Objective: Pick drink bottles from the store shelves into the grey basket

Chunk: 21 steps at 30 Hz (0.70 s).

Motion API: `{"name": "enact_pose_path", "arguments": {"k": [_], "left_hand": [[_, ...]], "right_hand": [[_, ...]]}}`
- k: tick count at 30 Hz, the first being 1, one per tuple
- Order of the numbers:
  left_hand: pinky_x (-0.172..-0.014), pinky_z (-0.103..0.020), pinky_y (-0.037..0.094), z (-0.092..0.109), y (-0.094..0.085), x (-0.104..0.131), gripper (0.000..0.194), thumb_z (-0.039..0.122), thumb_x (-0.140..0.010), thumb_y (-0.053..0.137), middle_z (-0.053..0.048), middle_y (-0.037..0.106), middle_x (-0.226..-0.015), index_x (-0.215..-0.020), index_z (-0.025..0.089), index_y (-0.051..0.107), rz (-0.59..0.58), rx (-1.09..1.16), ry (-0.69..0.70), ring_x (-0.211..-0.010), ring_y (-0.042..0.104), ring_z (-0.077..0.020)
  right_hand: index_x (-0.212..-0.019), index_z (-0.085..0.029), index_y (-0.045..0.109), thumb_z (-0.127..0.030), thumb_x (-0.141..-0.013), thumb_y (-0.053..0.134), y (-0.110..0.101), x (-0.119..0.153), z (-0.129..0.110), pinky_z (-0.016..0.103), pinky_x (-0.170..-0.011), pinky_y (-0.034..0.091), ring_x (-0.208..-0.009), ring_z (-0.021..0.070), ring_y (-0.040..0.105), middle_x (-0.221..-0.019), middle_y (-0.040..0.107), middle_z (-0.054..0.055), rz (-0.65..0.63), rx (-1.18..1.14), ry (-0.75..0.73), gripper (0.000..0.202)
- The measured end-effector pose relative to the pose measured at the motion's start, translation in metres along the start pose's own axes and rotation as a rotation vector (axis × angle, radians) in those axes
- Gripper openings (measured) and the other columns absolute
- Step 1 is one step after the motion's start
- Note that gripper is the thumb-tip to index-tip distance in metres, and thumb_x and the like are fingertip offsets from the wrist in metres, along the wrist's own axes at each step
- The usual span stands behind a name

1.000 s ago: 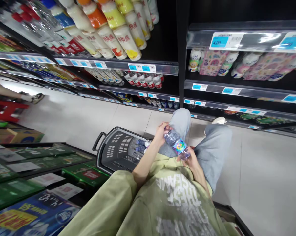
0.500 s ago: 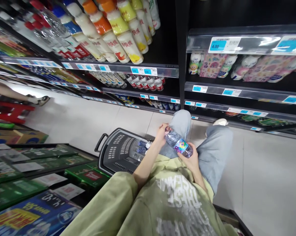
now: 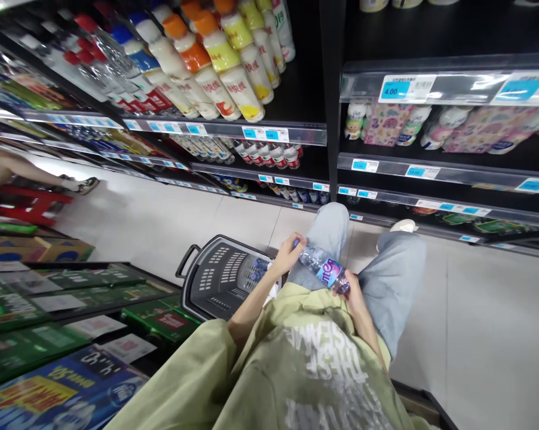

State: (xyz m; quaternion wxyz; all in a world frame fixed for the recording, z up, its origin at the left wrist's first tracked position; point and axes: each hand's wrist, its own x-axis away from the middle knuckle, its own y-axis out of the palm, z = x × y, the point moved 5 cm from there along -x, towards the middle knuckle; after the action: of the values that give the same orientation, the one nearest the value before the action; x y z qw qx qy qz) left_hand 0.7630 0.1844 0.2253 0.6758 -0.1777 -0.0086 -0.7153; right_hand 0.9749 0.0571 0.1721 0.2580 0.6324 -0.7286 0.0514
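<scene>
A clear plastic water bottle (image 3: 327, 270) with a pink and blue label lies slantwise over my lap, held between both hands. My left hand (image 3: 289, 253) is closed about its cap end, at the upper left. Around the base end, at the lower right, my right hand (image 3: 352, 288) is wrapped. Just left of my left forearm stands a dark grey shopping basket (image 3: 211, 278) with a black handle. Inside it lie several clear bottles (image 3: 254, 270), partly covered by my forearm.
Shelves of bottled drinks (image 3: 233, 83) rise ahead, with price tags (image 3: 408, 88) along their edges. Green boxed goods (image 3: 162, 319) are stacked at my left. Farther left, another person's leg (image 3: 31, 170) shows beside a red stool-like object (image 3: 34, 203). Pale floor tiles (image 3: 475, 310) lie at right.
The bottle has turned about its length, so a different part of its label faces up. My left hand has shifted slightly left and down at the cap end. The view has tilted slightly.
</scene>
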Motion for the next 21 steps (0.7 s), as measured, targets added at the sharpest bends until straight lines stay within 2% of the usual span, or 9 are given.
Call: {"name": "enact_pose_path", "arguments": {"k": [4,6,8,11,15,17,19,21], "left_hand": [[-0.052,-0.02,0.034,-0.023,-0.019,0.015,0.035,0.051,-0.083,0.076,0.005,0.047,-0.064,-0.075,0.022,0.059,-0.053,0.039,-0.127,-0.058,0.042,-0.0119],[-0.046,-0.02,0.029,-0.037,-0.03,0.026,0.037,0.053,-0.08,0.075,0.007,0.041,-0.062,-0.075,0.023,0.055,-0.016,0.094,-0.197,-0.052,0.037,-0.0103],[-0.044,-0.019,0.027,-0.051,-0.049,0.038,0.038,0.053,-0.076,0.074,0.007,0.039,-0.061,-0.073,0.022,0.053,0.096,0.133,-0.234,-0.049,0.035,-0.0089],[-0.042,-0.019,0.024,-0.07,-0.089,0.059,0.032,0.049,-0.07,0.07,0.008,0.036,-0.058,-0.072,0.023,0.051,0.299,0.171,-0.294,-0.044,0.032,-0.0078],[-0.042,-0.02,0.027,-0.085,-0.148,0.092,0.024,0.045,-0.069,0.061,0.008,0.036,-0.057,-0.075,0.024,0.048,0.504,0.151,-0.325,-0.045,0.035,-0.0104],[-0.045,-0.022,0.031,-0.083,-0.174,0.107,0.023,0.044,-0.074,0.059,0.006,0.038,-0.058,-0.074,0.024,0.048,0.585,0.019,-0.282,-0.048,0.038,-0.0122],[-0.053,-0.025,0.038,-0.078,-0.189,0.118,0.02,0.04,-0.078,0.061,0.003,0.044,-0.061,-0.073,0.024,0.05,0.616,-0.233,-0.217,-0.055,0.045,-0.0153],[-0.065,-0.028,0.044,-0.08,-0.19,0.12,0.016,0.033,-0.079,0.065,-0.001,0.055,-0.067,-0.074,0.024,0.053,0.511,-0.542,-0.182,-0.065,0.056,-0.0198]], "right_hand": [[-0.095,-0.023,0.067,-0.084,-0.085,0.069,0.003,-0.005,0.005,0.03,-0.045,0.036,-0.05,0.0178,0.053,-0.062,0.063,0.001,-0.077,-0.069,0.019,0.062],[-0.1,-0.023,0.07,-0.083,-0.085,0.069,0.007,-0.002,0.008,0.031,-0.049,0.042,-0.051,0.0182,0.055,-0.063,0.065,0.001,-0.135,-0.086,0.021,0.062],[-0.111,-0.024,0.072,-0.078,-0.084,0.073,0.012,0.003,0.01,0.033,-0.052,0.046,-0.052,0.0196,0.059,-0.067,0.069,0.001,-0.225,-0.079,0.044,0.061],[-0.125,-0.026,0.072,-0.067,-0.084,0.082,0.017,0.006,0.009,0.033,-0.057,0.051,-0.057,0.02,0.065,-0.078,0.076,0.002,-0.357,-0.045,0.082,0.058],[-0.121,-0.025,0.073,-0.064,-0.087,0.082,0.014,0.003,0.007,0.032,-0.059,0.051,-0.06,0.0198,0.066,-0.08,0.077,0.003,-0.348,-0.021,0.086,0.052],[-0.119,-0.025,0.073,-0.063,-0.087,0.081,0.015,0.001,0.009,0.033,-0.059,0.051,-0.059,0.0204,0.066,-0.077,0.076,0.003,-0.338,0.007,0.085,0.051],[-0.118,-0.026,0.072,-0.064,-0.088,0.079,0.016,0.0,0.011,0.035,-0.059,0.051,-0.058,0.0214,0.065,-0.075,0.076,0.003,-0.339,0.038,0.08,0.049],[-0.117,-0.027,0.072,-0.064,-0.088,0.08,0.017,0.0,0.014,0.038,-0.059,0.05,-0.057,0.0226,0.064,-0.074,0.075,0.003,-0.332,0.067,0.077,0.048]]}}
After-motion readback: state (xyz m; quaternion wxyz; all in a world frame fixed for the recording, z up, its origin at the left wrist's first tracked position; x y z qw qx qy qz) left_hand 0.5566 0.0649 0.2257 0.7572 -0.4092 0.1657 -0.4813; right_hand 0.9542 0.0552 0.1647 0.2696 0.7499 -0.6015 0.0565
